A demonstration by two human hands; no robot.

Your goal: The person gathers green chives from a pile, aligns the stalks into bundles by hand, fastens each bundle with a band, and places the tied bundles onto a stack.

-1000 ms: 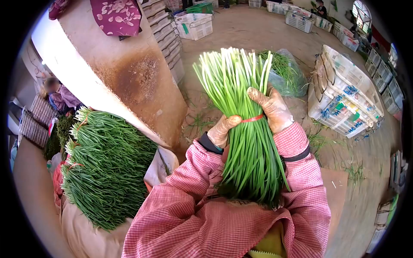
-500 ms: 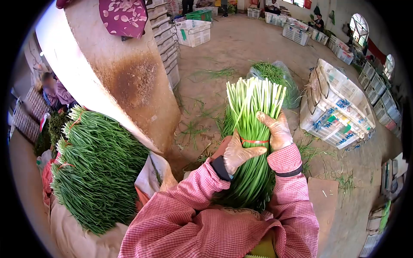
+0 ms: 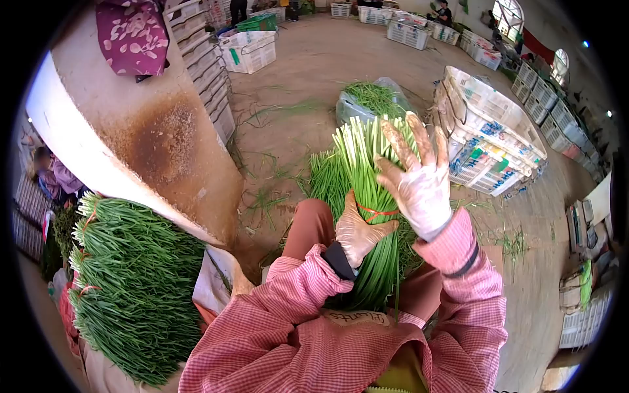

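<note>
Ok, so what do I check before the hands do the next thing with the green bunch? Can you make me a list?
1. Left hand holding the bunch: ok, thumb across the front.
2. Red band around the bunch: ok.
3. Right hand gripping too: not ok, its fingers are spread open.
4. White ends pointing away from the body: ok.
5. All the ends even: cannot tell, the right hand hides some.
6. Gloves on both hands: ok.

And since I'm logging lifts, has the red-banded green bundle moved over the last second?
Yes: judged against the stacked white crates, the red-banded green bundle has come down and rightward in the view.
</note>
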